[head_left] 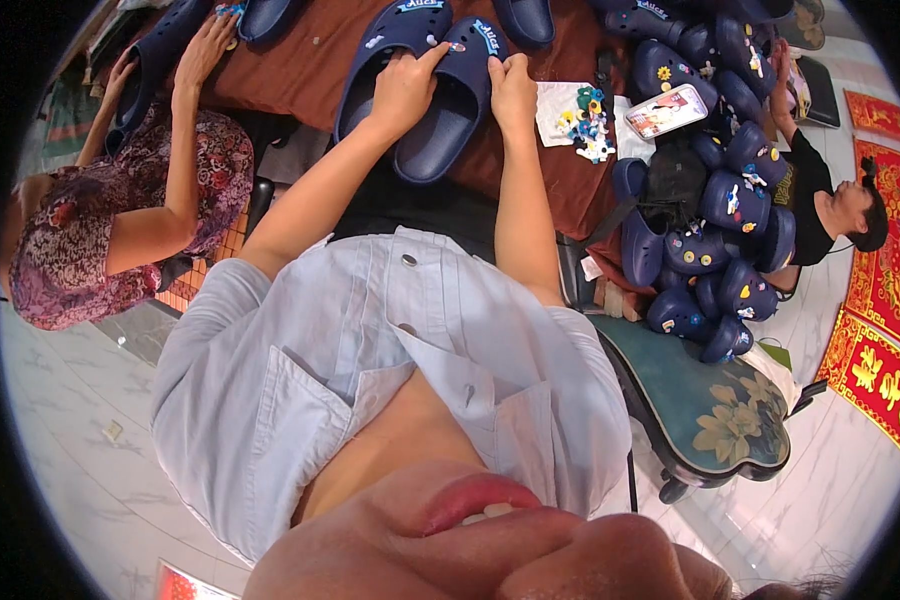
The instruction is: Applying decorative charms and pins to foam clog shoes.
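A pair of navy clogs lies side by side in front of me on a table with a brown cover (570, 60). My left hand (402, 92) reaches over the left clog (370, 55), its index finger pressed to a small shoe charm (457, 47) on top of the right clog (430, 158). Its thumb is hidden. With closed fingers, my right hand (513, 95) grips the right clog's outer side. Lettered charms sit near both toes. Just right of that hand, a heap of small colourful charms (585, 125) rests on white paper.
A phone (667, 110) leans among many piled, decorated navy clogs (735, 205) on the right. A chair with a flowered seat (700, 390) stands below them. At left, a co-worker's hands (208, 45) handle other clogs (165, 50). Another person (830, 195) is beyond the pile.
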The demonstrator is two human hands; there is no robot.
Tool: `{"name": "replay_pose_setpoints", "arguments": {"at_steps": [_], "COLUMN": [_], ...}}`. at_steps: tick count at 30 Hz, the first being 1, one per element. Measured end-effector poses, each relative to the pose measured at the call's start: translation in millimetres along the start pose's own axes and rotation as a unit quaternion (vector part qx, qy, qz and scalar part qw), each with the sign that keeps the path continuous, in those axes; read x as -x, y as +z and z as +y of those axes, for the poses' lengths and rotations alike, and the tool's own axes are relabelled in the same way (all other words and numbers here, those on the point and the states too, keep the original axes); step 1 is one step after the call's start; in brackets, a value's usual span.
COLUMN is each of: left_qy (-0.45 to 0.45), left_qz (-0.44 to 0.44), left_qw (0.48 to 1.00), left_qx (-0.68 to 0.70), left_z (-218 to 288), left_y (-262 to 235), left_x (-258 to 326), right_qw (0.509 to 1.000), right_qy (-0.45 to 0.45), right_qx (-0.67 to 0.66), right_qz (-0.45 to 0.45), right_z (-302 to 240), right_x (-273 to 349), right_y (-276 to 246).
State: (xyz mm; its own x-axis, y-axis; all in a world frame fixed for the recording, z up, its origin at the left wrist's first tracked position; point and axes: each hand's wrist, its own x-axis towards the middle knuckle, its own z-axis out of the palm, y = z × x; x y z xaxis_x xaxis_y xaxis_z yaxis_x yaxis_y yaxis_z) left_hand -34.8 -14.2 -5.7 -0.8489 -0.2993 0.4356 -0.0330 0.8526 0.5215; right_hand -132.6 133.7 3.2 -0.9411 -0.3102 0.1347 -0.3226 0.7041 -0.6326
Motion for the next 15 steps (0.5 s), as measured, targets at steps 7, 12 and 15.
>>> {"name": "replay_pose_setpoints", "arguments": {"at_steps": [7,12,15], "left_qy": [0.008,0.009,0.011], "left_qz": [0.007,0.007,0.016], "left_qw": [1.0,1.0,1.0], "left_qx": [-0.002,-0.002,-0.001], "left_z": [-1,-1,-2], "left_y": [1,2,3], "left_x": [0,-1,0], "right_qw": [0.993,0.989,0.986], "right_qy": [-0.077,-0.1,-0.047], "right_qx": [-0.077,-0.092,-0.159], "right_qz": [0.049,0.054,0.01], "right_z": [10,15,16], "right_x": [4,10,18], "right_y": [7,1,-6]}}
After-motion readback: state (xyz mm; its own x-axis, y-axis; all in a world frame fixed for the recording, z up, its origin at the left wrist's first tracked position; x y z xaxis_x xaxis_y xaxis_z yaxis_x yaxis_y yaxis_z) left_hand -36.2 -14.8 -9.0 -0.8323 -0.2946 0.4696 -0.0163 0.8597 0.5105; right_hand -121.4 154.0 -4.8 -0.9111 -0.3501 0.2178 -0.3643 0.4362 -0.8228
